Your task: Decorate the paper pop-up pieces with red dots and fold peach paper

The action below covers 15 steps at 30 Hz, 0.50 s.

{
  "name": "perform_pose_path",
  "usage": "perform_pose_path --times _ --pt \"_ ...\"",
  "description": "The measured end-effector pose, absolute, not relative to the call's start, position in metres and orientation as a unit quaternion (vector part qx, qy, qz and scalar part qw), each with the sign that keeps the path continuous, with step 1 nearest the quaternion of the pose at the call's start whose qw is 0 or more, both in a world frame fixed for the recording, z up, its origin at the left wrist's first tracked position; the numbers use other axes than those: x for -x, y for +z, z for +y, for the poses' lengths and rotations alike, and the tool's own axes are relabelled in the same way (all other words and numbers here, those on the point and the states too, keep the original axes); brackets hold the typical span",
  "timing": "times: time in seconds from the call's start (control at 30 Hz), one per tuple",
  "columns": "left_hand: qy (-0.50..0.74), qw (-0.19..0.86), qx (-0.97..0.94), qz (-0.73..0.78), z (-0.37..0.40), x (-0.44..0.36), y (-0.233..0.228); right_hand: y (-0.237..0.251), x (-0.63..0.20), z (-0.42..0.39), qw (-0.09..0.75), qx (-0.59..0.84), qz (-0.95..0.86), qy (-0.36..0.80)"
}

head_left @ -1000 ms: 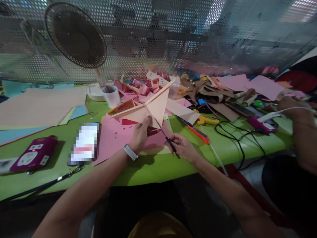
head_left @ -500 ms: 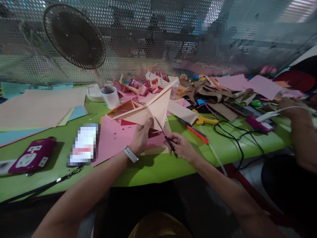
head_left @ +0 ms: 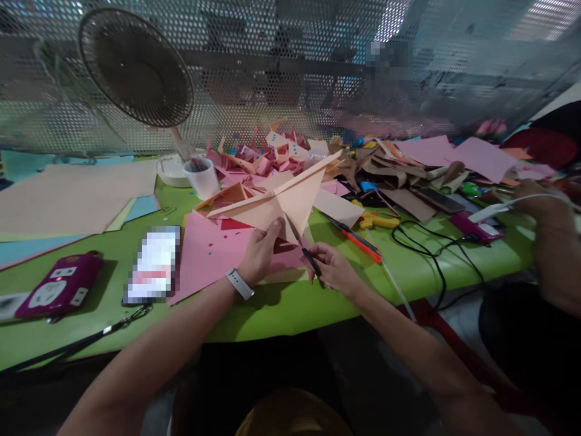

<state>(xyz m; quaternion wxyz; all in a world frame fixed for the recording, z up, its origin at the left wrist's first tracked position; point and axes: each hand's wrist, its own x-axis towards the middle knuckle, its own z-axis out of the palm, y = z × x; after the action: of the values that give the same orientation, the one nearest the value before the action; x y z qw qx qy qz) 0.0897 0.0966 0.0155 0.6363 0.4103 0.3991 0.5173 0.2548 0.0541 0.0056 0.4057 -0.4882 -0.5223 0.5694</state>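
A folded sheet of peach paper (head_left: 297, 197) is held up over the green table, a raised fold along its far edge. My left hand (head_left: 261, 251) grips its near edge, thumb on top. Black scissors (head_left: 310, 260) are in my right hand (head_left: 333, 266), fingers around the handles. Their blades reach into the paper from its near edge, and a slit parts the sheet there. Below lies a sheet of pink paper (head_left: 204, 254) dotted with small red scraps.
Left stand a phone (head_left: 154, 263), a magenta device (head_left: 63, 284), stacked paper (head_left: 77, 194), a white cup (head_left: 202, 178) and a fan (head_left: 136, 66). Folded pieces (head_left: 267, 157) pile up behind. Right are a box cutter (head_left: 363, 245), a yellow glue gun (head_left: 379, 221), cables and another person's hand (head_left: 540, 203).
The right part of the peach paper has swung outward to the right, so the slit at the scissors is wider. Both hands stay nearly in place.
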Motion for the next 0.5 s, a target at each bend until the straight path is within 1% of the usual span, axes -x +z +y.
perform_pose_path --times 0.23,0.4,0.5 --pt "0.496 0.625 -0.445 0.407 0.0935 -0.091 0.0154 0.0066 -0.2559 0.0542 0.412 0.485 -0.529 0.561" --pt "0.493 0.644 -0.423 0.404 0.0941 -0.0915 0.0151 0.0042 -0.2565 0.0554 0.428 0.481 -0.518 0.564" --pt "0.486 0.651 -0.423 0.403 0.0933 -0.0926 0.013 0.0098 -0.2555 0.0543 0.419 0.488 -0.52 0.562"
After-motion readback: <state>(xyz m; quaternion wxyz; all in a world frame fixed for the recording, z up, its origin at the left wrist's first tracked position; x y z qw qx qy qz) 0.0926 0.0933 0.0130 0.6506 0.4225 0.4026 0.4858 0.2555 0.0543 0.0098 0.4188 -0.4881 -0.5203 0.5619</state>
